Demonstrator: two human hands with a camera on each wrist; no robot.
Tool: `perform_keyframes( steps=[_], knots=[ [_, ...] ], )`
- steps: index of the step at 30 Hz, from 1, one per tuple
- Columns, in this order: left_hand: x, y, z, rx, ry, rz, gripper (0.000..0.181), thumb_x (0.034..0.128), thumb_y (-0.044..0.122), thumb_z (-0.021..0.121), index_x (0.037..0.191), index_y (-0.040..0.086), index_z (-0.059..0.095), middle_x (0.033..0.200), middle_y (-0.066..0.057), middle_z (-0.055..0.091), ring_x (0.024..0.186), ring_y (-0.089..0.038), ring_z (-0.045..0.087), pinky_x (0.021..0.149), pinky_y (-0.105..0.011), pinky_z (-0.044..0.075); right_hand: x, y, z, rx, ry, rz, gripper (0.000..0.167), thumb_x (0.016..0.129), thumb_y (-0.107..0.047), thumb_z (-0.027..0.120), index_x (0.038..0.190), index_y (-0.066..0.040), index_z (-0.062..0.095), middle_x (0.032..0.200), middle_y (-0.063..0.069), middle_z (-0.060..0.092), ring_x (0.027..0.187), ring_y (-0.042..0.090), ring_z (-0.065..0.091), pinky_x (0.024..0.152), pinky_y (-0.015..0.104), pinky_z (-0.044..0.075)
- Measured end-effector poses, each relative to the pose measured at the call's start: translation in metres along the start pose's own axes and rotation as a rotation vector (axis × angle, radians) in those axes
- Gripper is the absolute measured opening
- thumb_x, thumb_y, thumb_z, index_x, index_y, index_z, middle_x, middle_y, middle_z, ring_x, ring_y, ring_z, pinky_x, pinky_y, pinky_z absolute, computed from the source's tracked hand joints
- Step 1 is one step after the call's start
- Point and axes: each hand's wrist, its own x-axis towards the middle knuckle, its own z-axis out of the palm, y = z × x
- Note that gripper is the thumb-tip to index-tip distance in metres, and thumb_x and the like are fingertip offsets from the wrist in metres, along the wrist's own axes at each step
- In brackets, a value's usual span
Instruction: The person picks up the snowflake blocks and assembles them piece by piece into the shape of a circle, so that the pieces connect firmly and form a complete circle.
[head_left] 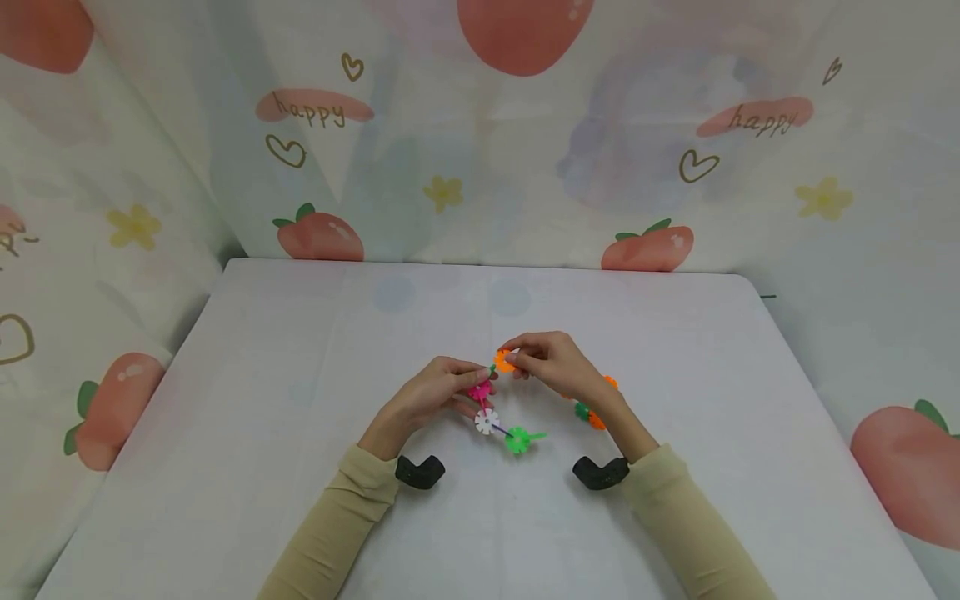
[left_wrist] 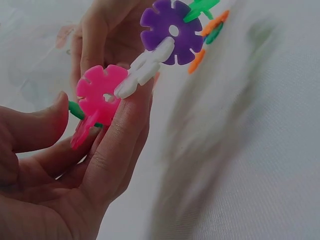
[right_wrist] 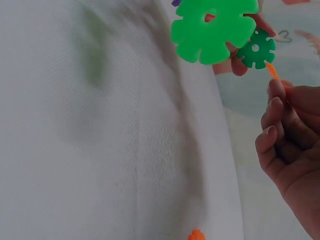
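Note:
My left hand (head_left: 431, 390) holds a chain of interlocking plastic snowflake discs in the middle of the table. In the left wrist view a pink disc (left_wrist: 95, 86) lies near the thumb, followed by a white disc (left_wrist: 144, 70), a purple disc (left_wrist: 154, 39) and a bright green one (left_wrist: 202, 7). My right hand (head_left: 558, 364) pinches an orange disc (head_left: 503, 361) between thumb and fingers. Its edge meets a dark green disc (right_wrist: 247, 54) at the chain's upper end; whether the slots are fully engaged I cannot tell.
Beyond my right forearm lie loose orange discs (head_left: 597, 421) and a green disc (head_left: 582, 410), partly hidden by the arm. Black wrist camera mounts (head_left: 420, 472) sit by both cuffs. A patterned cloth (head_left: 480, 192) hangs behind the white table (head_left: 300, 333).

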Motion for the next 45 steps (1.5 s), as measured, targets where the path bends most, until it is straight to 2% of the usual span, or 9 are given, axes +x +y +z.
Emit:
perform_keyframes(
  steps=[6, 12, 17, 20, 23, 27, 33, 39, 45],
  knots=[
    [-0.0015, 0.0003, 0.0019, 0.04, 0.015, 0.024, 0.04, 0.1065, 0.021, 0.058, 0.132, -0.009, 0.064, 0.115, -0.026, 0.071, 0.074, -0.014, 0.071, 0.075, -0.033, 0.063, -0.0014, -0.0027, 0.0002, -0.019, -0.016, -0.029, 0.023, 0.102, -0.011, 0.064, 0.122, -0.004, 0.074, 0.096, 0.015, 0.075, 0.083, 0.039, 0.069, 0.078, 0.05, 0.059],
    [-0.0012, -0.0012, 0.0066, 0.117, 0.064, 0.054, 0.034, 0.1048, 0.015, 0.06, 0.128, -0.009, 0.067, 0.102, -0.024, 0.073, 0.059, -0.013, 0.067, 0.065, -0.027, 0.061, 0.0005, -0.0083, 0.0029, -0.032, -0.037, -0.028, 0.022, 0.101, -0.011, 0.065, 0.12, -0.005, 0.076, 0.1, 0.008, 0.076, 0.083, 0.038, 0.069, 0.079, 0.05, 0.059],
    [-0.0007, -0.0024, 0.0087, 0.147, 0.044, 0.093, 0.03, 0.1058, 0.011, 0.057, 0.12, -0.012, 0.069, 0.088, -0.017, 0.075, 0.058, -0.011, 0.066, 0.061, -0.026, 0.06, 0.001, -0.0076, 0.0034, -0.029, -0.07, -0.019, 0.021, 0.101, -0.013, 0.067, 0.117, -0.005, 0.077, 0.102, 0.007, 0.078, 0.082, 0.037, 0.069, 0.079, 0.05, 0.059],
    [-0.0013, -0.0018, 0.0089, 0.142, 0.035, 0.094, 0.03, 0.1054, 0.011, 0.058, 0.121, -0.012, 0.069, 0.084, -0.014, 0.075, 0.06, -0.012, 0.069, 0.063, -0.028, 0.061, 0.0014, -0.0053, 0.0043, -0.019, -0.066, -0.013, 0.021, 0.101, -0.015, 0.068, 0.117, -0.007, 0.078, 0.099, 0.007, 0.078, 0.081, 0.036, 0.068, 0.078, 0.048, 0.059],
    [-0.0026, -0.0005, 0.008, 0.135, 0.017, 0.086, 0.033, 0.1051, 0.013, 0.059, 0.127, -0.011, 0.066, 0.092, -0.019, 0.076, 0.064, -0.015, 0.072, 0.065, -0.03, 0.062, 0.0024, -0.0027, 0.0053, 0.018, -0.031, 0.011, 0.021, 0.101, -0.017, 0.068, 0.116, -0.006, 0.077, 0.096, 0.007, 0.077, 0.08, 0.033, 0.067, 0.076, 0.044, 0.059],
    [-0.0028, -0.0007, 0.0062, 0.131, -0.041, 0.081, 0.037, 0.1059, 0.018, 0.059, 0.13, -0.01, 0.062, 0.109, -0.026, 0.074, 0.074, -0.017, 0.075, 0.07, -0.032, 0.063, 0.0032, -0.0016, 0.0056, 0.071, 0.008, 0.045, 0.02, 0.101, -0.015, 0.068, 0.114, -0.003, 0.077, 0.097, 0.009, 0.078, 0.079, 0.032, 0.068, 0.075, 0.041, 0.06],
    [-0.0028, -0.0008, 0.004, 0.083, -0.087, 0.068, 0.042, 0.1065, 0.025, 0.058, 0.131, -0.009, 0.061, 0.118, -0.028, 0.071, 0.086, -0.02, 0.077, 0.075, -0.033, 0.063, 0.0034, -0.0017, 0.0027, 0.087, 0.002, 0.065, 0.019, 0.101, -0.014, 0.067, 0.113, -0.002, 0.076, 0.097, 0.009, 0.078, 0.077, 0.029, 0.068, 0.078, 0.044, 0.06],
    [-0.0015, -0.0011, 0.0021, 0.036, -0.107, 0.054, 0.046, 0.1084, 0.031, 0.053, 0.128, -0.01, 0.062, 0.11, -0.027, 0.073, 0.087, -0.022, 0.076, 0.078, -0.035, 0.063, 0.0036, -0.003, 0.0005, 0.116, -0.003, 0.082, 0.019, 0.1, -0.015, 0.068, 0.112, -0.002, 0.076, 0.092, 0.007, 0.077, 0.076, 0.027, 0.066, 0.076, 0.042, 0.059],
    [-0.0002, -0.0025, 0.0024, 0.044, -0.092, 0.044, 0.049, 0.1103, 0.035, 0.047, 0.123, -0.009, 0.065, 0.108, -0.024, 0.074, 0.081, -0.021, 0.075, 0.076, -0.037, 0.063, 0.0047, -0.0022, 0.0007, 0.102, -0.024, 0.063, 0.02, 0.1, -0.017, 0.069, 0.11, -0.002, 0.077, 0.088, 0.006, 0.075, 0.075, 0.023, 0.065, 0.076, 0.041, 0.059]
  ],
)
